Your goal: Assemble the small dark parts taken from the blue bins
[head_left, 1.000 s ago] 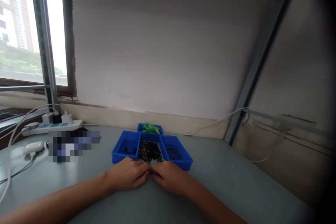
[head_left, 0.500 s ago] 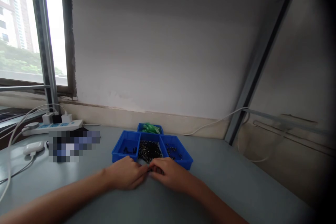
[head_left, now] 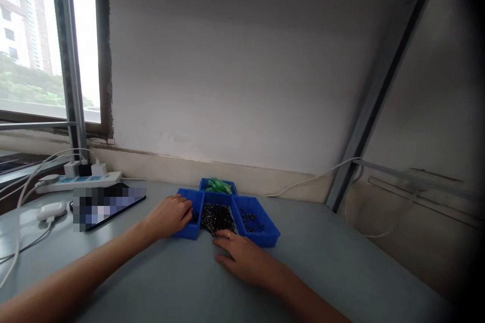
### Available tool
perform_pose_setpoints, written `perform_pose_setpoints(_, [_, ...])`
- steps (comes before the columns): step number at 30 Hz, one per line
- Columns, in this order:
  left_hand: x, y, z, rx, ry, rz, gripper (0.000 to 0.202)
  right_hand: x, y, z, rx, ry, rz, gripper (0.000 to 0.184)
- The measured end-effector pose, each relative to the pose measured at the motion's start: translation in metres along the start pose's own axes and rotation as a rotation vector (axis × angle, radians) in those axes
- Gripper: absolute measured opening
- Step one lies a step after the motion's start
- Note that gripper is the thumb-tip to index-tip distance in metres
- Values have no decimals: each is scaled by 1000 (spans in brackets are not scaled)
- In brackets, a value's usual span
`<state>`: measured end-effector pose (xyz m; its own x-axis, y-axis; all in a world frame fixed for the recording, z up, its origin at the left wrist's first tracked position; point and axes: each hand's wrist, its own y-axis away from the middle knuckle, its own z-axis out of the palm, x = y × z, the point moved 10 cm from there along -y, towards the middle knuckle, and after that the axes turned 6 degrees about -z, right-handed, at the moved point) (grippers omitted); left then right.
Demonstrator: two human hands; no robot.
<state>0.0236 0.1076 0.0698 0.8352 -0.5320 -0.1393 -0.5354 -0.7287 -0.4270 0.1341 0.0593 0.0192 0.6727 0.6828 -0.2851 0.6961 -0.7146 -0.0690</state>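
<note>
1. A smooth grey tabletop (head_left: 310, 262) spreads below a plain, pale grey painted wall (head_left: 235, 86) with a beige lower band.
2. The left hand (head_left: 172, 216) reaches over a blue plastic open-topped left bin (head_left: 186, 233), its fingers curled together; whether they grip anything cannot be told.
3. The right hand (head_left: 246, 257), wearing a gold-coloured ring (head_left: 229, 235), has thumb and fingers apart, fingertips at the near edge of a heap of small black and shiny pieces (head_left: 217, 218).
4. That heap lies between the left bin and a blue plastic right bin (head_left: 267, 240) holding scattered dark pieces.
5. Behind, a small blue bin (head_left: 202, 184) holds crumpled green plastic (head_left: 219, 185).
6. Leftward stand a white power strip (head_left: 108, 179) and a dark-framed window (head_left: 30, 81); a slanted grey metal post (head_left: 375, 106) rises rightward.
</note>
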Motion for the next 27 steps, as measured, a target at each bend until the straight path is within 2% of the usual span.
perform_pose_setpoints(3, [1,0,-3,31,-24,-22,23,-3,0,0,-5,-7,-24,39])
perform_pose_setpoints(5, [12,2,-10,80,-28,33,23,-3,0,-1,-2,-10,-28,38])
perform_pose_setpoints(8, [46,12,-13,84,8,245,20,-2,0,-2,7,-9,-14,37])
perform_pose_setpoints(11, [87,33,-3,8,65,500,15,-3,0,-1,18,-10,-18,33])
perform_pose_setpoints(13, [102,40,8,-40,79,540,10,-4,-1,0,31,-8,-22,32])
perform_pose_setpoints(15, [108,43,18,-80,91,541,9,-4,-3,2,45,-1,-30,32])
perform_pose_setpoints(17, [105,42,24,-110,107,499,10,-5,-4,2,58,2,-41,33])
perform_pose_setpoints(23, [87,32,27,-204,113,335,13,-9,-3,-4,68,-35,-100,28])
perform_pose_setpoints(27, [80,28,31,-262,74,214,17,-15,-3,-6,19,-62,-146,26])
